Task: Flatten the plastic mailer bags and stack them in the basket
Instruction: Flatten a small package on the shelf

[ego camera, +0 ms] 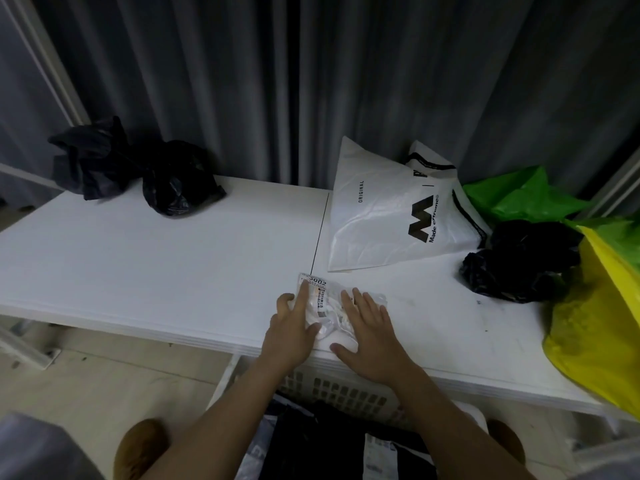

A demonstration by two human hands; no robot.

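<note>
A small white mailer bag (327,308) with a printed label lies crumpled on the white table (156,258), near its front edge. My left hand (294,327) presses on the bag's left side with straight fingers, the index finger reaching to the label. My right hand (370,332) lies flat on the bag's right side, fingers spread. Below the table's edge stands a white slatted basket (343,389), holding dark and white flattened bags (332,445).
A large white printed bag (388,209) leans at the back right. Crumpled black bags sit at the back left (173,181) and at the right (519,265). Green (519,195) and yellow (595,306) bags pile at the right edge. Grey curtains hang behind.
</note>
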